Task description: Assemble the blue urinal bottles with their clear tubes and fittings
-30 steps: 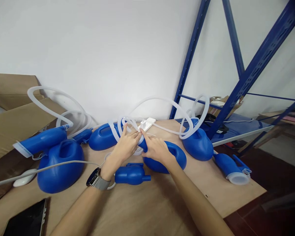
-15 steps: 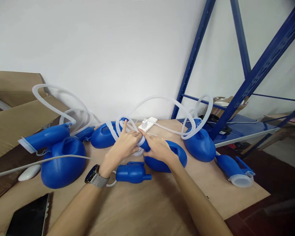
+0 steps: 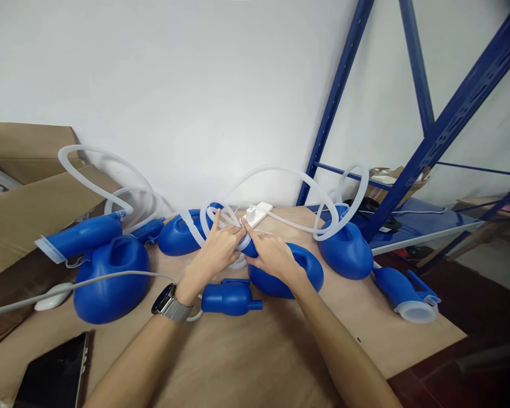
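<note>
Bottles, hoses and two hands on a table (image 3: 255, 362)

Both hands meet at the neck of the middle bottle (image 3: 287, 275); a funnel piece (image 3: 229, 297) lies before them; a power strip (image 3: 257, 213) behind; a phone (image 3: 53, 377) at near left; shelving (image 3: 408, 170) stands right.

Both hands meeting at the neck of a blue container (image 3: 289, 273) on the wooden table (image 3: 255, 357): left hand (image 3: 217, 249) and right hand (image 3: 272, 256) pinching a clear tube (image 3: 276, 173) at the spout. More blue containers either side, a loose blue spout piece (image 3: 229, 297) just below the hands, a phone (image 3: 53, 377) at lower left.
</note>
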`<state>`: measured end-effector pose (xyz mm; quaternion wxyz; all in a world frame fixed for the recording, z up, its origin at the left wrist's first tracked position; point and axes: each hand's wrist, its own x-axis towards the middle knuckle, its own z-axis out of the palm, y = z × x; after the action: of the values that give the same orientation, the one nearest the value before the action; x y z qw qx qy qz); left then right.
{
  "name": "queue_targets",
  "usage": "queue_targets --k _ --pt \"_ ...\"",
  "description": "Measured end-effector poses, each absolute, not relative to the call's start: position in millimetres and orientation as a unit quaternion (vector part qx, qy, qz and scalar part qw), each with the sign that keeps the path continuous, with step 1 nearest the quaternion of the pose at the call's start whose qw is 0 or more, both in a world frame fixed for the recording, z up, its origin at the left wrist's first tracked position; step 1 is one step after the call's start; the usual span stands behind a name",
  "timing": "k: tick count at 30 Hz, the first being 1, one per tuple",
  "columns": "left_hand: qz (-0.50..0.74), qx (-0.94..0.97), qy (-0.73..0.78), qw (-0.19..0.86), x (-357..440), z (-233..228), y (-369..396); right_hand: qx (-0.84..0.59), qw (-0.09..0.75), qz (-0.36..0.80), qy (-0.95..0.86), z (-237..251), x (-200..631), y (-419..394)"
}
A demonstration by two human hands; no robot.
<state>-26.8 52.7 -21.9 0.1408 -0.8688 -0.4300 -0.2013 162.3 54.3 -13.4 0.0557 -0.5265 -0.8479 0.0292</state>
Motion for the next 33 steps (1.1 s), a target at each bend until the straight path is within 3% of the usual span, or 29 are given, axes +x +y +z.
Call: queue_targets --k 12,33 --pt "-0.187 -0.874 -0.442 0.082 -31.2 -9.8 50.5 -0.525 0.059 0.026 -0.848 -14.8 164.5 54.0" --pt "-0.093 -0.886 -0.441 0.114 -32.4 3.4 48.5 -0.495 0.059 0.052 -0.866 -16.4 169.0 55.3"
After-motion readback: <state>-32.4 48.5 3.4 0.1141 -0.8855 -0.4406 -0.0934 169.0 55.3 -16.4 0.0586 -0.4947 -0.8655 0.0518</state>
